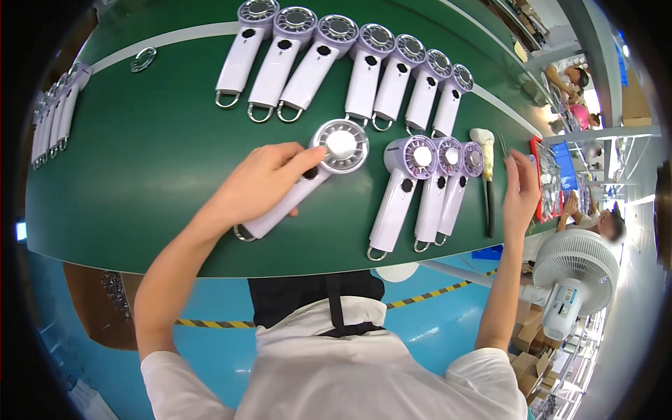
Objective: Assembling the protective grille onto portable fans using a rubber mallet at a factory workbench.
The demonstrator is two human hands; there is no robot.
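Observation:
My left hand [264, 180] is closed around the handle of a pale lilac handheld fan [290, 199], tilted over the green table. Its thumb lies on the round head, at the edge of the bright silver centre disc [341, 144]. At the right, my right hand [521, 192] is raised with its fingers drawn together near a red tray [548, 178]. A thin dark pointed thing [502, 145] shows at its fingertips; its kind is unclear. Beside that hand lies a hammer-like tool [488, 182] with a pale wrapped head and black handle.
Three similar fans [392, 210] lie between my hands. A row of several more fans [301, 77] spans the far side, with others [56, 115] at the far left. A loose ring-shaped grille [143, 59] lies there too. A white standing fan [574, 280] and co-workers are at the right.

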